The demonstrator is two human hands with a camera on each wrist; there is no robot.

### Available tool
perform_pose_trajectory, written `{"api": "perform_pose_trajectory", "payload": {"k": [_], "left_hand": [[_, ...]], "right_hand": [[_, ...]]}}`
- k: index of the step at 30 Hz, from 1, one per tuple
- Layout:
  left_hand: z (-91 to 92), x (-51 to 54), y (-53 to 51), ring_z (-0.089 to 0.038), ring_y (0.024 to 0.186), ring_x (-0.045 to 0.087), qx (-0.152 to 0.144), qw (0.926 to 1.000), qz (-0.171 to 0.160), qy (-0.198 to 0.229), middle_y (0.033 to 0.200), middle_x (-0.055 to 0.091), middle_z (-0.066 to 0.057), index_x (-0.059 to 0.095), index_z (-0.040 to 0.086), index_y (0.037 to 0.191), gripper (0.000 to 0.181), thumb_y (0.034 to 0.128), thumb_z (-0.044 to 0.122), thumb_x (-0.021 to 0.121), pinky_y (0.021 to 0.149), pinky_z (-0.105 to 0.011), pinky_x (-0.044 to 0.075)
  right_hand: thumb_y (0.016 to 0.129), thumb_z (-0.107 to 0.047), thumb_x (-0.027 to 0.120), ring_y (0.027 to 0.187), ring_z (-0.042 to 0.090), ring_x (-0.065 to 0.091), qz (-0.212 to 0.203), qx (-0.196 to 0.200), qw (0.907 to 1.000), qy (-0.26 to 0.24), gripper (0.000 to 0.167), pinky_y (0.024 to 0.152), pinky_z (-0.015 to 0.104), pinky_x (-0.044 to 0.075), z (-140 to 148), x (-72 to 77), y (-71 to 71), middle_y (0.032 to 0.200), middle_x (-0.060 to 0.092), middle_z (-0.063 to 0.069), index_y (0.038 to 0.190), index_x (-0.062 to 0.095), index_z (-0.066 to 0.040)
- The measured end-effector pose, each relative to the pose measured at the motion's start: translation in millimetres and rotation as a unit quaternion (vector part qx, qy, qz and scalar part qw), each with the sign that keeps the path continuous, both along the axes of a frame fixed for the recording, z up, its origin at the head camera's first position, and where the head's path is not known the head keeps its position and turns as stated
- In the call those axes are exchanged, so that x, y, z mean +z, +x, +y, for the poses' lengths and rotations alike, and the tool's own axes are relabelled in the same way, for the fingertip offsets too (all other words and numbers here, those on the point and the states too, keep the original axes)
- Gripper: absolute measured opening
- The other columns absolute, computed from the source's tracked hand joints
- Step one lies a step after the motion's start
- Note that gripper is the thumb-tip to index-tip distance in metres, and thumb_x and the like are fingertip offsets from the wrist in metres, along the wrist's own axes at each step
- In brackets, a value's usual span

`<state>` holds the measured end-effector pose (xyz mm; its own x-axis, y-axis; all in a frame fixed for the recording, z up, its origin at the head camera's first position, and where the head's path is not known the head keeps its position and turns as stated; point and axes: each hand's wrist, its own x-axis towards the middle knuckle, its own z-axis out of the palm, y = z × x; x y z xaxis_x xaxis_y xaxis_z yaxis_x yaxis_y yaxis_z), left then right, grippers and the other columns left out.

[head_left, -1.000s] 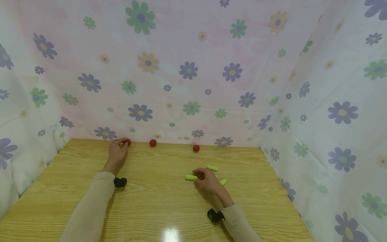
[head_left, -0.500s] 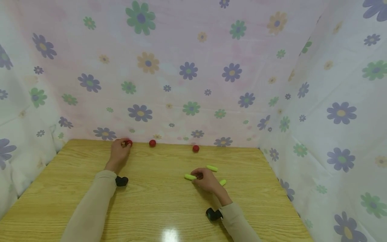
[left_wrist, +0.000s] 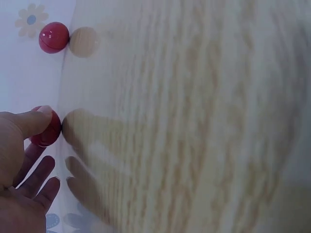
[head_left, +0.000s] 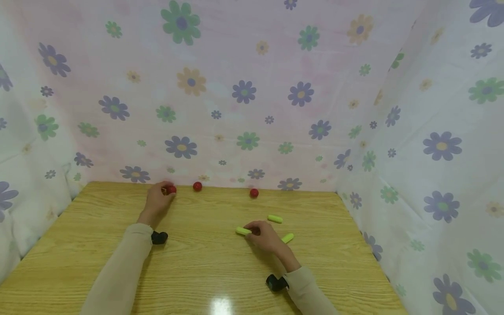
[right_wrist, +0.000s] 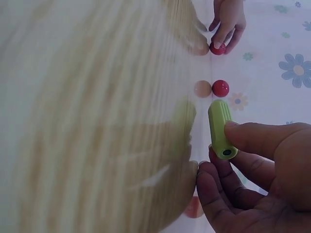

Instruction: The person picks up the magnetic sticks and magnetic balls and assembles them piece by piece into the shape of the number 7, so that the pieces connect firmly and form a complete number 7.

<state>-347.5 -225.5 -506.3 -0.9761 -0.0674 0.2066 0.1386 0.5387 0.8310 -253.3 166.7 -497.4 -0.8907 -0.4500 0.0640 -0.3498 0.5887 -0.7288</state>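
Note:
At the table's far left, my left hand (head_left: 157, 199) pinches a glossy red ball (head_left: 171, 190) between thumb and fingers. The left wrist view shows this red ball (left_wrist: 47, 131) touching the tabletop, partly covered by the thumb. My right hand (head_left: 264, 236) holds one end of a light green ridged cylinder (head_left: 242, 230) between thumb and fingertips. In the right wrist view the green cylinder (right_wrist: 220, 127) has a dark hole in its near end and hangs slightly above its reflection. A second green cylinder (head_left: 275, 218) lies behind that hand, and a third green cylinder (head_left: 288, 238) lies beside it, partly hidden.
Two more red balls stand along the back edge: a middle ball (head_left: 197, 186) and a right ball (head_left: 254, 193). The wood-grain table (head_left: 204, 267) has a shiny surface. Flower-printed cloth (head_left: 244, 118) encloses its back and sides.
My left hand has shifted a little to the right and nearer with the red ball. My right hand has moved slightly left, and the green cylinder it holds has tilted and shifted left too.

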Motion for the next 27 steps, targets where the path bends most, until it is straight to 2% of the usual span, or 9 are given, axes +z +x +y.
{"api": "perform_pose_trajectory", "payload": {"k": [4, 8, 10, 13, 15, 17, 20, 23, 27], "left_hand": [[1.6, -2.6, 0.4, -0.039, 0.108, 0.055, -0.013, 0.9999, 0.004, -0.009, 0.119, 0.061, -0.030, 0.061, -0.011, 0.126, 0.033, 0.0961, 0.001, 0.067, 0.091, -0.046, 0.049], [6.1, -4.4, 3.6, -0.040, 0.104, 0.060, -0.022, 0.9997, 0.008, -0.007, 0.115, 0.063, -0.031, 0.062, -0.012, 0.125, 0.033, 0.0939, -0.001, 0.069, 0.086, -0.039, 0.052], [9.1, -3.7, 6.8, -0.040, 0.104, 0.061, -0.028, 0.9995, -0.002, 0.015, 0.116, 0.062, -0.031, 0.061, -0.011, 0.125, 0.033, 0.0939, -0.002, 0.068, 0.084, -0.035, 0.053], [14.9, 0.0, 13.6, -0.038, 0.110, 0.060, -0.040, 0.9955, -0.043, 0.074, 0.123, 0.060, -0.029, 0.059, -0.008, 0.131, 0.037, 0.0958, 0.001, 0.066, 0.084, -0.032, 0.055], [17.8, 2.0, 16.8, -0.040, 0.113, 0.060, -0.050, 0.9932, -0.054, 0.090, 0.127, 0.058, -0.028, 0.057, -0.006, 0.135, 0.040, 0.0972, 0.004, 0.066, 0.087, -0.036, 0.056], [20.9, 4.2, 19.6, -0.044, 0.116, 0.060, -0.062, 0.9924, -0.047, 0.095, 0.129, 0.056, -0.029, 0.055, -0.007, 0.138, 0.043, 0.0980, 0.006, 0.067, 0.092, -0.043, 0.057], [25.4, 6.6, 20.9, -0.049, 0.117, 0.059, -0.076, 0.9940, -0.002, 0.079, 0.128, 0.057, -0.033, 0.056, -0.011, 0.135, 0.043, 0.0970, 0.004, 0.068, 0.097, -0.046, 0.055], [32.6, 10.1, 24.9, -0.048, 0.117, 0.060, -0.082, 0.9918, 0.008, 0.097, 0.126, 0.058, -0.033, 0.057, -0.012, 0.133, 0.042, 0.0963, 0.004, 0.069, 0.095, -0.035, 0.056], [41.2, 12.4, 31.8, -0.042, 0.116, 0.061, -0.091, 0.9881, -0.014, 0.123, 0.127, 0.061, -0.028, 0.060, -0.007, 0.132, 0.042, 0.0970, 0.013, 0.071, 0.087, -0.024, 0.056]], "right_hand": [[0.100, -0.006, 0.063, 0.092, 0.020, 0.062, 0.006, 0.000, 0.9996, -0.026, 0.022, 0.078, 0.027, 0.052, -4, -1.9, 2.3, 0.112, 0.070, 0.014, 0.120, 0.070, 0.001], [0.102, -0.006, 0.060, 0.095, 0.026, 0.066, -0.026, -0.008, 0.9954, -0.092, 0.025, 0.078, 0.027, 0.053, -8, -2.1, 6.4, 0.116, 0.069, 0.018, 0.124, 0.068, 0.002], [0.103, -0.007, 0.059, 0.099, 0.031, 0.067, -0.046, -0.015, 0.9910, -0.125, 0.028, 0.082, 0.033, 0.056, -10, -2.5, 8.5, 0.118, 0.068, 0.021, 0.127, 0.067, 0.004], [0.104, -0.007, 0.058, 0.106, 0.037, 0.065, -0.074, -0.038, 0.9840, -0.157, 0.031, 0.089, 0.045, 0.056, -14, -3.2, 9.8, 0.123, 0.066, 0.023, 0.131, 0.064, 0.005], [0.104, -0.007, 0.058, 0.109, 0.038, 0.064, -0.095, -0.059, 0.9770, -0.182, 0.032, 0.092, 0.049, 0.054, -17, -1.2, 11.4, 0.125, 0.064, 0.023, 0.133, 0.062, 0.006], [0.103, -0.007, 0.058, 0.107, 0.032, 0.064, -0.113, -0.084, 0.9680, -0.207, 0.033, 0.091, 0.044, 0.054, -19, -2.0, 10.7, 0.126, 0.063, 0.022, 0.133, 0.062, 0.006], [0.103, -0.009, 0.060, 0.103, 0.019, 0.063, -0.137, -0.113, 0.9525, -0.248, 0.034, 0.089, 0.034, 0.054, -23, -3.9, 10.5, 0.125, 0.062, 0.019, 0.133, 0.061, 0.006], [0.103, -0.009, 0.060, 0.100, 0.012, 0.062, -0.153, -0.128, 0.9397, -0.278, 0.035, 0.090, 0.029, 0.054, -26, -7.8, 9.7, 0.126, 0.063, 0.018, 0.134, 0.060, 0.007], [0.103, -0.010, 0.060, 0.099, 0.011, 0.063, -0.170, -0.136, 0.9286, -0.301, 0.036, 0.090, 0.027, 0.054, -31, -9.7, 11.2, 0.124, 0.064, 0.016, 0.134, 0.059, 0.009]]}}
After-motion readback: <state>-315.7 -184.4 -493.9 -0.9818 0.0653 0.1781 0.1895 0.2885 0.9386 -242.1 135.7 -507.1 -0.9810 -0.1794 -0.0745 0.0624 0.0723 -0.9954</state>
